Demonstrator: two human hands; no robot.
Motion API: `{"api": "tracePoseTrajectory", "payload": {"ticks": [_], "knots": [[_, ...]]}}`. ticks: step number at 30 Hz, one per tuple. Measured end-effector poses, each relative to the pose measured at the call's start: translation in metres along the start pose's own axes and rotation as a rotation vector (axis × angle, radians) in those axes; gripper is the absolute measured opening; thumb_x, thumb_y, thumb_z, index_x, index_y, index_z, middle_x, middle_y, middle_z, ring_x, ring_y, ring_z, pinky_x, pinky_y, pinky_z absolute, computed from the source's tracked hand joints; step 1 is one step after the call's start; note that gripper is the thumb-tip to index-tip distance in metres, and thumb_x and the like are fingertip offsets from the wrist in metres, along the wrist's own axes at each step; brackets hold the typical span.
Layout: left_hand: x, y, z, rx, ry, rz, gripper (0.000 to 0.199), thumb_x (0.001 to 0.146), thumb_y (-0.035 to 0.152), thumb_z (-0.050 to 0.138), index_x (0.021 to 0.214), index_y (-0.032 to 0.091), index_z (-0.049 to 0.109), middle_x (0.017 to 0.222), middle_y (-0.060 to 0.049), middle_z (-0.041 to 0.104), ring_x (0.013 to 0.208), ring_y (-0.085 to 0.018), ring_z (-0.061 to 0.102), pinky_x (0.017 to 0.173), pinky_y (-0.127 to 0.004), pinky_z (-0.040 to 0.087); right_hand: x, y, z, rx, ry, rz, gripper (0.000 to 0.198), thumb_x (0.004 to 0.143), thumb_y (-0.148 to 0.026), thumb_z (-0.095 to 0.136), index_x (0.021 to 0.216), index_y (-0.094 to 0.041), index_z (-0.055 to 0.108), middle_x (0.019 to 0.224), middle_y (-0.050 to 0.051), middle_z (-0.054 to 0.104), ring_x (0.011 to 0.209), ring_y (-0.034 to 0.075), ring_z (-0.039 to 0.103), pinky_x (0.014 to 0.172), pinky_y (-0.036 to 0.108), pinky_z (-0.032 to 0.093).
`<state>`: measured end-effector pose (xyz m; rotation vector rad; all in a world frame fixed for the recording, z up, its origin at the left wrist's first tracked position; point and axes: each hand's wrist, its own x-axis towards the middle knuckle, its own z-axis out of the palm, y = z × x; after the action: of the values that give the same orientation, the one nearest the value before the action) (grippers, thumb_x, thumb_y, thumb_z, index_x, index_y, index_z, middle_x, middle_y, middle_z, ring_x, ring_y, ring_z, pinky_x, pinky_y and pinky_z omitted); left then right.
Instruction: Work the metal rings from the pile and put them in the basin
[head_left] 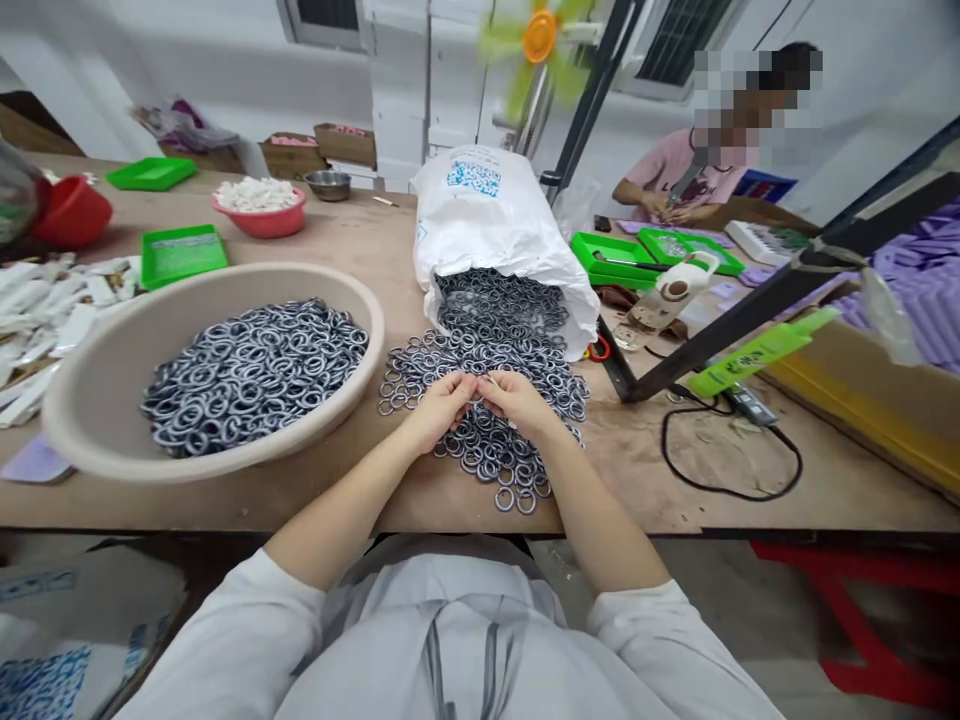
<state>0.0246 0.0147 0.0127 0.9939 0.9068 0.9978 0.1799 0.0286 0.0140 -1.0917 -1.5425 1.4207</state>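
Observation:
Over a loose heap of grey rings [495, 455] on the table, my two hands meet fingertip to fingertip. My left hand [444, 408] is closed in a pinch, and what lies between its fingers is hidden. My right hand [519, 402] is pinched too, with a small thin pale thing showing at its fingers, too small to name. The rings spill from the mouth of a white woven sack [495, 225] lying just beyond my hands. To the left, a large beige basin [97, 400] holds many more grey rings.
Green trays [184, 255], a red bowl of white pieces [260, 215] and a metal bowl [328, 185] stand at the left back. A black metal post [705, 315], a cable [720, 495] and a white bottle [671, 295] are on the right. A person [697, 170] sits beyond.

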Motion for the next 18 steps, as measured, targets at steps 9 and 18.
{"api": "tracePoseTrajectory", "payload": {"ticks": [9, 18], "knots": [[-0.002, 0.000, 0.002, 0.042, 0.003, 0.074, 0.044, 0.076, 0.058, 0.070, 0.069, 0.016, 0.054, 0.059, 0.004, 0.049, 0.046, -0.005, 0.037, 0.040, -0.019, 0.023, -0.003, -0.003, 0.009, 0.027, 0.239, -0.142, 0.056, 0.065, -0.073, 0.073, 0.080, -0.021, 0.057, 0.064, -0.005, 0.051, 0.054, 0.010, 0.042, 0.051, 0.024, 0.036], [-0.007, 0.008, 0.002, -0.134, -0.067, -0.061, 0.047, 0.071, 0.056, 0.074, 0.071, 0.017, 0.048, 0.056, 0.006, 0.043, 0.041, -0.003, 0.035, 0.038, -0.016, 0.020, -0.006, -0.003, 0.015, -0.157, 0.233, -0.250, 0.052, 0.082, -0.072, 0.057, 0.087, -0.020, 0.062, 0.070, -0.001, 0.059, 0.065, 0.015, 0.054, 0.064, 0.029, 0.044]]}}
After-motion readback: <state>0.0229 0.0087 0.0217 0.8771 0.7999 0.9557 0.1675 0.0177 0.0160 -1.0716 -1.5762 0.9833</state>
